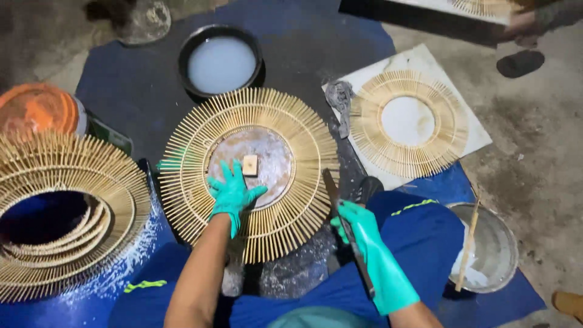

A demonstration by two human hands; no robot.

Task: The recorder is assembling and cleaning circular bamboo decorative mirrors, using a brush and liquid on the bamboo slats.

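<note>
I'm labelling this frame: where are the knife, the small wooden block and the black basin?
Knife point(333, 188): head view, on the blade.
Small wooden block point(250, 164): head view, top face.
Black basin point(186, 61): head view, left rim.

A floor-level craft workshop: stacked bamboo-stick rings point(54, 212), glue basin point(221, 64), bare concrete floor point(540, 140).

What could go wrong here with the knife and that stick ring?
The knife in the right hand lies close to the ring; a slip might cut its sticks or the left hand pressing on the centre plate. The basin of milky liquid sits just behind the ring; a shove could spill it.
</note>
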